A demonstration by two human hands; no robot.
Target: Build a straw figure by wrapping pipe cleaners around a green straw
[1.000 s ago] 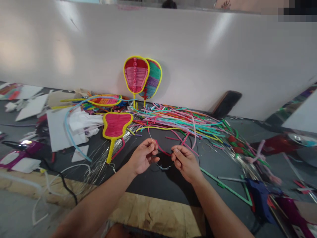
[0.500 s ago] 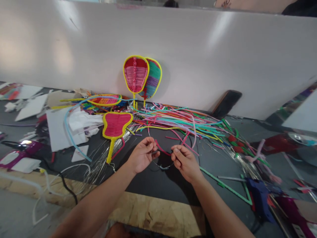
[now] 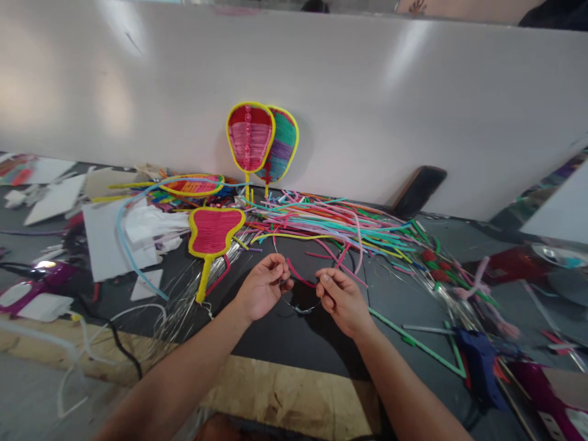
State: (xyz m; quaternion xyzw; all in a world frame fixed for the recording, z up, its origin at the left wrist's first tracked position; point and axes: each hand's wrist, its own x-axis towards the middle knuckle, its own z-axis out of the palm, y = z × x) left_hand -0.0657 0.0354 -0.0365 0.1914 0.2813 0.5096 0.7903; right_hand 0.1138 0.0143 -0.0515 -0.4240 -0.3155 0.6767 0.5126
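My left hand (image 3: 264,286) and my right hand (image 3: 342,300) are close together over the dark table top (image 3: 285,334), both pinched on a thin bent wire (image 3: 301,308) that loops down between them. A red pipe cleaner (image 3: 301,277) curves between the two hands, touching the fingertips. Behind the hands spreads a heap of coloured pipe cleaners (image 3: 340,223). A pink fan with a yellow rim (image 3: 212,233) lies to the left of my left hand.
Two woven fans (image 3: 261,142) lean upright on the white partition (image 3: 367,104). White paper sheets (image 3: 103,236) and a purple glue gun (image 3: 32,291) lie at the left, a blue glue gun (image 3: 480,364) at the right. A dark phone (image 3: 418,190) leans on the partition.
The hands have barely moved; the fingers shift slightly on the wire and the view has drifted a little to the right.
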